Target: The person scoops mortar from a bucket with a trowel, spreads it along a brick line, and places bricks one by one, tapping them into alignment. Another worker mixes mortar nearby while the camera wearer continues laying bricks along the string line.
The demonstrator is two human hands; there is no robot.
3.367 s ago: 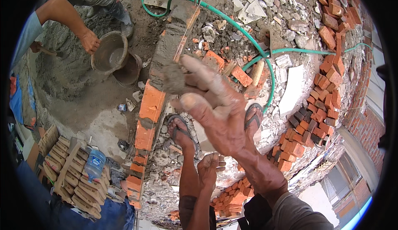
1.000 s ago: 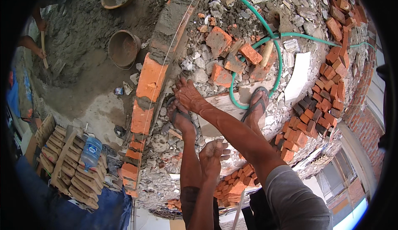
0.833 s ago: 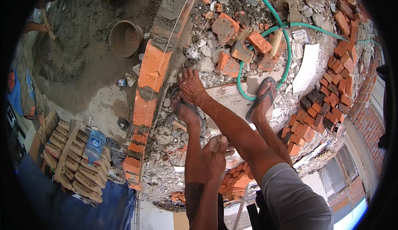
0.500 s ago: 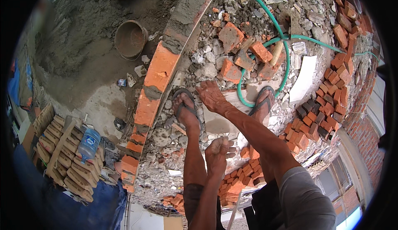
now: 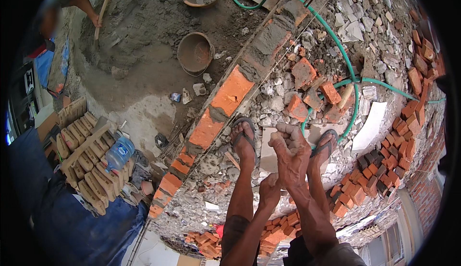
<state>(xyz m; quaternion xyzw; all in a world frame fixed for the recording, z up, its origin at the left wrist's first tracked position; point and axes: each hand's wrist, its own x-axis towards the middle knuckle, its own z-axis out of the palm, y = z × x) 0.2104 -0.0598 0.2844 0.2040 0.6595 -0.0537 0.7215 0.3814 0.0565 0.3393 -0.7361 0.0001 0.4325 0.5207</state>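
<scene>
Both my hands are close together over the rubble between my sandalled feet. My left hand [image 5: 270, 188] is closed, fingers bent, its grip mostly hidden. Just above and right of it, my right hand [image 5: 292, 152] is raised with curled fingers and the thumb bent toward them. Anything in either grip is too small or hidden to make out. A low brick wall [image 5: 232, 91], partly smeared with grey mortar, runs diagonally to the left of my feet. Along its right side a thin string [image 5: 273, 76] is stretched.
Loose bricks [image 5: 303, 71], a wooden handle [image 5: 345, 96] and a green hose [image 5: 356, 107] lie on rubble ahead. Stacked bricks [image 5: 379, 172] curve along the right. Beyond the wall are buckets [image 5: 195, 52], bagged sacks [image 5: 91, 170], a water jug [image 5: 120, 153] and another person's hand [image 5: 97, 20] on a tool.
My right hand has drawn back from beside my left foot toward my left hand, its fingers now curled. The view has swung left, bringing another person with a long-handled tool into sight.
</scene>
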